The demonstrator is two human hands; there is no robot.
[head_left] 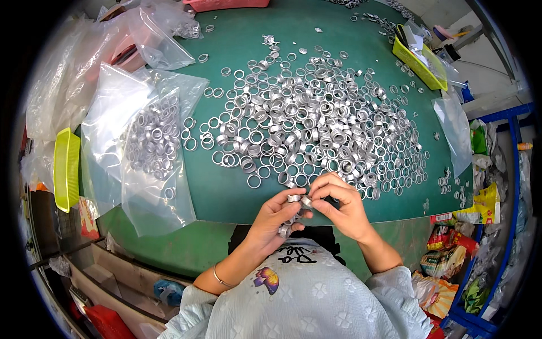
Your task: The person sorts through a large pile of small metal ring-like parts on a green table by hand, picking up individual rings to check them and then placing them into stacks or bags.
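Note:
Just over the table's front edge, my left hand [275, 219] is closed around several silver metal rings [285, 230]. One of these rings [293, 198] lies at the fingertips. My right hand [342, 204] meets it from the right, thumb and forefinger pinching another metal ring [306, 200]. Beyond both hands spreads a large loose pile of the same rings [316, 118], some flat, some on edge. To the left, a clear plastic bag [169, 206] lies on the table with a heap of rings [155, 135] in or on it; which of the two I cannot tell.
The green table [226, 200] carries a yellow-green basket [66, 169] at its left edge and another yellow basket [420, 59] at the far right. More clear plastic [62, 73] lies far left. A blue shelf rack [511, 186] with colourful packets stands right; a wooden drawer [113, 285] sits lower left.

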